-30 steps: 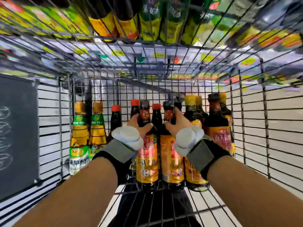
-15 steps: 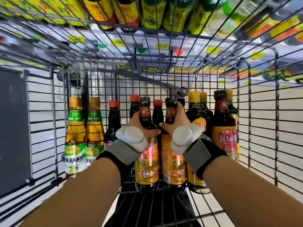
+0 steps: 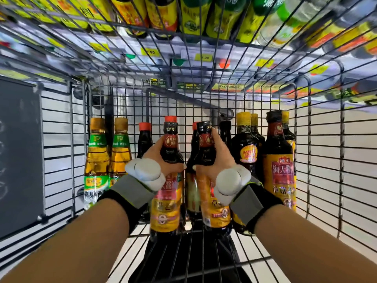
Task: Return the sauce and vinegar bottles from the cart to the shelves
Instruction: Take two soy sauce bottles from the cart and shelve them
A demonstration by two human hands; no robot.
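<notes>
A: Head camera, looking down into the wire shopping cart [image 3: 326, 160], and both hands are on glass. The left hand [image 3: 161, 158] is wrapped round the shoulder of a dark soy sauce bottle [image 3: 166, 207], thumb across the front just above the yellow-and-red label.

B: And the right hand [image 3: 217, 160] mirrors it, curled round the neck of a second soy sauce bottle [image 3: 214, 211], fingers reaching almost up to the black cap. Both bottles are upright, side by side, nearly touching, in the middle of the cart.

A: Are their bases off the cart floor?

B: Can't tell from here. Each wrist carries a grey strap with a white rounded pod [image 3: 145, 173].

A: Plenty more in the cart. Far left, close to the side wall, two amber vinegar bottles [image 3: 97, 160] with gold caps and green labels. Just beside them, a red-capped dark bottle [image 3: 144, 139], and more red caps peek out behind the held pair.

B: On the right, yellow-capped dark bottles [image 3: 244, 148], then a big dark bottle with a red-and-gold label [image 3: 279, 166], just beside the right wrist.

A: Past the cart's far rim, up top, the shelf [image 3: 122, 48], with shelved bottles [image 3: 189, 15] in yellow and green labels and yellow price tags [image 3: 150, 52] along its edge.

B: And a dark panel [image 3: 18, 150] on the cart's left side.
</notes>
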